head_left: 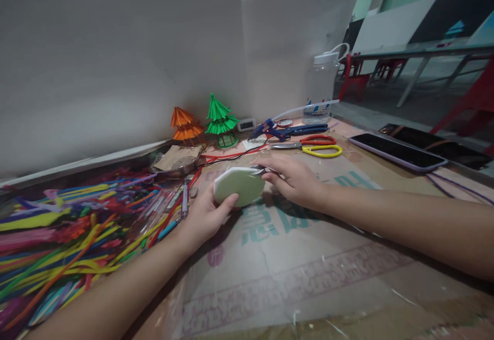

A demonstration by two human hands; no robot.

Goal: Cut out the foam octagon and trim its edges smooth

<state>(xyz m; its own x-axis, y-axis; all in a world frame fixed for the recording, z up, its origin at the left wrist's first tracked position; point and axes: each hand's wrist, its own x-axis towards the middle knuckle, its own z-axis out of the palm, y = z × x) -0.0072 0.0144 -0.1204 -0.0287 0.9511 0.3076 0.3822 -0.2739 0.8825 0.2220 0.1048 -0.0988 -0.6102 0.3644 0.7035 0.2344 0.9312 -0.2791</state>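
My left hand (206, 214) grips a pale green flat foam piece (238, 185) with angled edges, thumb on its face, just above the cardboard-covered table (293, 278). My right hand (295, 178) is closed at the piece's upper right edge, pinching a small metal tool (258, 169) that I cannot make out clearly. Both forearms reach in from the bottom of the view.
A heap of coloured pipe cleaners (57, 237) lies left. Behind stand an orange (185, 125) and a green (221, 116) paper tree, a blue glue gun (276, 130), red and yellow scissors (318, 146), a water jug (322, 88). Two phones (397, 150) lie right.
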